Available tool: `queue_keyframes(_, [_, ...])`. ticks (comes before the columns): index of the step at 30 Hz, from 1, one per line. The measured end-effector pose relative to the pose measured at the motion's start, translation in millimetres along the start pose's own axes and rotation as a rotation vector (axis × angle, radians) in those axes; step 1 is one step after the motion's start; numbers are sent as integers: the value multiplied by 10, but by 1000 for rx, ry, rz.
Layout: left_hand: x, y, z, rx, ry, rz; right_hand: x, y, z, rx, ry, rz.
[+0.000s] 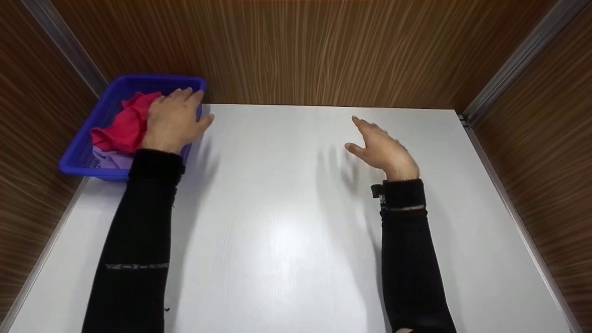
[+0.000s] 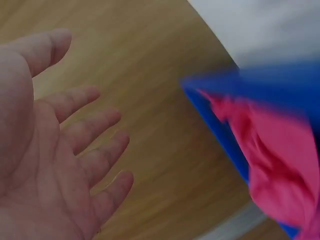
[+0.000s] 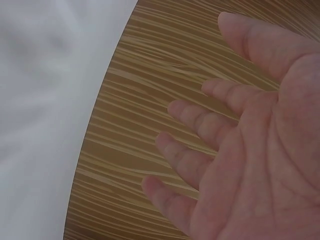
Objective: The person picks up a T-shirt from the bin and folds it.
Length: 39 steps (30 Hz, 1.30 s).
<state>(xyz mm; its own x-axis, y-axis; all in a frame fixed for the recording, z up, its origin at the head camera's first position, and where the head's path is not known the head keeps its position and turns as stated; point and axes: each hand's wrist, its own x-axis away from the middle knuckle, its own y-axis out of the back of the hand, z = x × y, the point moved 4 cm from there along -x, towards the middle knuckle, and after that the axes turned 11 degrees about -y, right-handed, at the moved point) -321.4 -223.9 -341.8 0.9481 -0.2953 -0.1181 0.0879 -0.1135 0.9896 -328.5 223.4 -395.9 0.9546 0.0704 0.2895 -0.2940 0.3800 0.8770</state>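
A blue plastic basket (image 1: pixel 157 77) is sitting on the white tabletop (image 1: pixel 277 208), and inside it a crumpled pinkish-red cloth (image 1: pixel 127 125) is lying partly over a lilac cloth (image 1: pixel 111 159). The left hand (image 1: pixel 173 118) is hovering over the basket's right side, its fingers extending loosely with the thumb spreading away, and holding nothing; the left wrist view is showing a gap between those fingers and the red cloth. The right hand (image 1: pixel 381 148) is hanging in the air well to the right of the basket, its fingers reaching out spread and slightly bent, its palm holding nothing. Behind the basket, a brown wood-grain panel (image 1: pixel 286 51) is standing upright.
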Motion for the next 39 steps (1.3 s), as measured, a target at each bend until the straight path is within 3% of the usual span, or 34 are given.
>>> queue_keyframes(8, [-23,7,592,-24,76,249,-3,5,-22,-5,3,-5])
queue_keyframes(12, [-26,-64,751,-2,109,354,-7,-3,-26,-13,12,-2])
queue_keyframes(15, [-20,-129,789,-9,119,388,-7,-17,-38,-20,8,-1])
queue_keyframes(22, [-2,-251,758,-33,101,328,7,-54,-35,-30,3,5])
queue_keyframes(29, [24,-350,700,-172,96,320,11,-72,-40,-26,-8,5])
queue_keyframes(33, [-39,-281,766,-164,121,305,12,-62,-43,-18,-4,10])
queue_keyframes(39, [-181,-17,924,-93,116,169,21,-24,-44,-3,-5,13])
